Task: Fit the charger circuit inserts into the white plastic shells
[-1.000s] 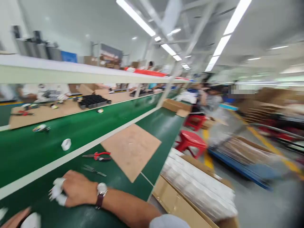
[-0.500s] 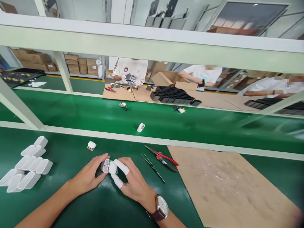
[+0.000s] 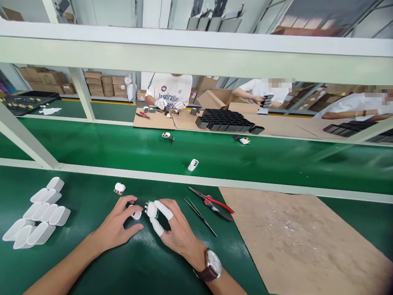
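My right hand [image 3: 172, 227], with white finger cots on thumb and forefinger, pinches a small circuit board [image 3: 152, 209] with green edges and a rounded white part on it. My left hand [image 3: 118, 223] is just to its left. Its fingers lie over a small white plastic shell [image 3: 136, 215], partly hidden behind them, while the thumb stands away. A gap separates the shell from the board. Another small board with a white top [image 3: 119, 188] lies beyond my left hand. Tweezers [image 3: 200, 216] and red-and-black long-nose pliers [image 3: 211, 203] lie right of my right hand.
White oval sleeves [image 3: 41, 211] stand in a group at the left. A cardboard sheet [image 3: 294, 237] covers the right side. Beyond a pale rail, the green belt [image 3: 138, 151] carries a white unit [image 3: 193, 165] and loose boards. Co-workers sit opposite, near black cases [image 3: 227, 121]. A beam crosses above.
The board has come away from the shell, rightward with my right hand. My left thumb has lifted off the shell. Items on the belt have shifted right.
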Motion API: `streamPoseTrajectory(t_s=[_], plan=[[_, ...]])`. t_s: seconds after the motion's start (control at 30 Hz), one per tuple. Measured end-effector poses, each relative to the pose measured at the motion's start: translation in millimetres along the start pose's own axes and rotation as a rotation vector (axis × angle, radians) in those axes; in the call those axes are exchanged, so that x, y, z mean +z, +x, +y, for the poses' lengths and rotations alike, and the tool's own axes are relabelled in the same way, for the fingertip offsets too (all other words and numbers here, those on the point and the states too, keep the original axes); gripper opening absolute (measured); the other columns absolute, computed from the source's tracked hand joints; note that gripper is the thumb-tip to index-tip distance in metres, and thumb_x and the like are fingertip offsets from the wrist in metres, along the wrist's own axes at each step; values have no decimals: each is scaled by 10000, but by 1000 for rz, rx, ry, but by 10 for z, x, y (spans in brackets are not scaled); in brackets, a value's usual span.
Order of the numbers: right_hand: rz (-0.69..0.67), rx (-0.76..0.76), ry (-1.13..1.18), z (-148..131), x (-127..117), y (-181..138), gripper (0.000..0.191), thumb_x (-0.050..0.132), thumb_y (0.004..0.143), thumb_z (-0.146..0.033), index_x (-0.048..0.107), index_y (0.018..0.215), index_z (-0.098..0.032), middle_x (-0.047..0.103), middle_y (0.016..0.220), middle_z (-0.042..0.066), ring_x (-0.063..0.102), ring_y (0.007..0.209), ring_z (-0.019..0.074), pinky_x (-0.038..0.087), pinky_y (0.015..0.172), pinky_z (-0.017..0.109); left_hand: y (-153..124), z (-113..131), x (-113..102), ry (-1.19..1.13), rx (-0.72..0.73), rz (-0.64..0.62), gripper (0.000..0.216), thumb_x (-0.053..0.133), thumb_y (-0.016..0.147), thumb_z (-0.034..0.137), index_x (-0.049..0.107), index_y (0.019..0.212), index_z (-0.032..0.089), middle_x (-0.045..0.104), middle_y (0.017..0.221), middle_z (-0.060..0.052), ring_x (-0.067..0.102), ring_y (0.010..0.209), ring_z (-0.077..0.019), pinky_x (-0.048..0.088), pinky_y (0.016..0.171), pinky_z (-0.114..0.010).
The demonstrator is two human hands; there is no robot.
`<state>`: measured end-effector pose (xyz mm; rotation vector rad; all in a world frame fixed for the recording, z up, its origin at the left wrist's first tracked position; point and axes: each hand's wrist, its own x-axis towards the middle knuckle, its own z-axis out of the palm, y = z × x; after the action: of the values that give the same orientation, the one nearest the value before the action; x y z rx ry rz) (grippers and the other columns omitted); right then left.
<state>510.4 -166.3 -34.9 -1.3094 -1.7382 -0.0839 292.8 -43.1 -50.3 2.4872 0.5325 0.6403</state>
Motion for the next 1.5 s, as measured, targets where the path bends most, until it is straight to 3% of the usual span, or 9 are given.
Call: streamPoseTrajectory(t_s=[0.1,0.23,0.37,0.53,1.0,1.5], plan=[[6,4,10,1,-7,-1,592,624,965,-69,447,1499,-252,650,1222,131,634,1106,273,604,906,470,-16,-23,75,-11,-10,23,288,728,949,337,679,1230,295,545,1393,-112,591,1278,-314,570,1031,-458],[-5,11,54,-26,-6,-13,574,625,966,-69,456,1486,-241,643,1244,141,622,1132,277,599,923,481,-38,-78,112,-63,-142,22,644,677,988,294,379,1558,336,616,1352,-99,649,1218,-276,580,1036,-464],[-33,9,155,-83,23,-43,559,656,959,-76,477,1465,-231,640,1249,136,624,1140,263,598,939,463,-45,-72,110,-111,-90,6,692,609,1032,271,248,1616,354,625,1381,-95,645,1242,-267,577,1050,-474],[-89,-33,95,-91,92,-114,561,624,959,-53,465,1479,-190,630,1283,165,606,1169,283,595,952,484,-39,-10,119,-117,0,9,705,582,1045,250,216,1640,346,595,1412,-125,624,1281,-273,583,1056,-479],[-153,-31,-7,-123,99,-117,505,586,969,-61,485,1448,-183,641,1270,168,617,1152,305,605,932,493,-51,-19,137,-28,23,-5,830,600,1025,182,112,1674,354,630,1423,-104,566,1350,-285,563,1089,-501],[-228,-7,-4,-98,68,-106,427,595,1008,-132,495,1417,-196,647,1266,158,623,1133,301,620,896,487,-73,1,178,-70,-30,-48,828,638,982,138,187,1642,351,633,1434,-99,538,1351,-308,524,1101,-544]])
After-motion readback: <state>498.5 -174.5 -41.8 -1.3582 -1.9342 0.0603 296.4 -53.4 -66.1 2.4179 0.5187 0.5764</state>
